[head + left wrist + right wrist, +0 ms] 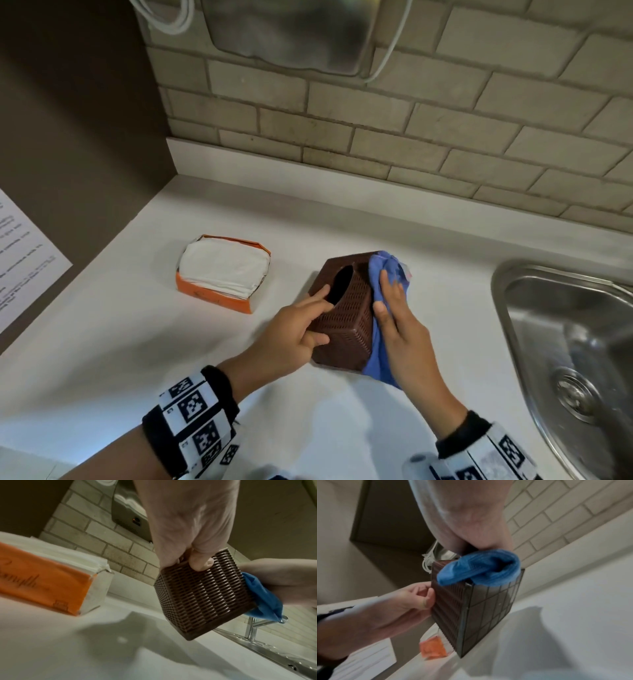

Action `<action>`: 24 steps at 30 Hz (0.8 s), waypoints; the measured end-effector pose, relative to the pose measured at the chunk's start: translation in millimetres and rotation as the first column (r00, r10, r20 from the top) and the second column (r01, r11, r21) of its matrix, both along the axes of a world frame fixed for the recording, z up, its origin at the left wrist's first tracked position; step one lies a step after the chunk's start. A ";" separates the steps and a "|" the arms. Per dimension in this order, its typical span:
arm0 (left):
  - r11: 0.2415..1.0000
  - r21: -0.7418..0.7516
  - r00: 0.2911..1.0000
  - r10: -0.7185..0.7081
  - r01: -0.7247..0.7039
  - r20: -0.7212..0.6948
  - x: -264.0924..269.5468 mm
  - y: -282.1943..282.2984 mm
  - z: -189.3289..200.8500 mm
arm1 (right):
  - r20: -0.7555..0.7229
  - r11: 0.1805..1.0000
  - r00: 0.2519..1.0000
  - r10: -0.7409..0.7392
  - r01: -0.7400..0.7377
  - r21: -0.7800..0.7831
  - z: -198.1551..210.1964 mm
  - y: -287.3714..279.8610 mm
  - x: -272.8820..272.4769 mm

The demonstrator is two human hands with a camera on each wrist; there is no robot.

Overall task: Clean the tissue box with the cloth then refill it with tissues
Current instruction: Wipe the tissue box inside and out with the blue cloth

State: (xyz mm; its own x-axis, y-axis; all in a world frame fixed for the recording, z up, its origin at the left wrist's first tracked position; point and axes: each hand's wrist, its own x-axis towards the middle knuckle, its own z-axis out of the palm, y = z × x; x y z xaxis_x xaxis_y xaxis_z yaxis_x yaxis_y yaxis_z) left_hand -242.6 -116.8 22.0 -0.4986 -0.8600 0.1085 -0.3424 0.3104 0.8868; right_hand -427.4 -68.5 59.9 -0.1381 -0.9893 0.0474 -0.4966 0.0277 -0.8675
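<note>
Sink (534,301) right, tissue pack (222,270) left; left hand (291,332) fingers grip tissue box (346,318), right hand (400,322) flat on cloth (383,274).

Two bare hands, left hand (294,334) and right hand (404,329), forearms uncovered. Black wrist band (191,421) on each wrist, carrying white panels printed with black square fiducial markers. No gloves, no sleeves.

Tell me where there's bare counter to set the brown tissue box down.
Bare counter runs between the wall tiles and the tissue box, and between the tissue pack and the left hand. It is crowded to the right: the right hand presses the blue cloth, beside the sink.
</note>
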 end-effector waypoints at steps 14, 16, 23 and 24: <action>0.983 0.075 0.986 -0.165 0.165 -0.009 22.5 -10.7 14.5 | 0.102 0.979 0.979 -0.175 0.184 -0.089 21.6 -31.3 -40.7; 0.985 0.011 0.985 -0.171 0.171 0.030 24.0 -10.5 13.0 | 0.093 0.968 0.971 -0.220 0.229 -0.103 28.5 -34.3 -44.1; 0.953 -0.181 0.962 -0.215 0.245 0.168 18.6 -7.2 -1.2 | -0.460 0.955 0.887 -0.043 -0.098 -0.279 29.7 -30.9 -16.0; 0.951 -0.176 0.958 -0.222 0.254 0.183 18.5 -6.6 -2.4 | -0.555 0.957 0.832 0.015 -0.173 -0.233 22.3 -28.1 -10.7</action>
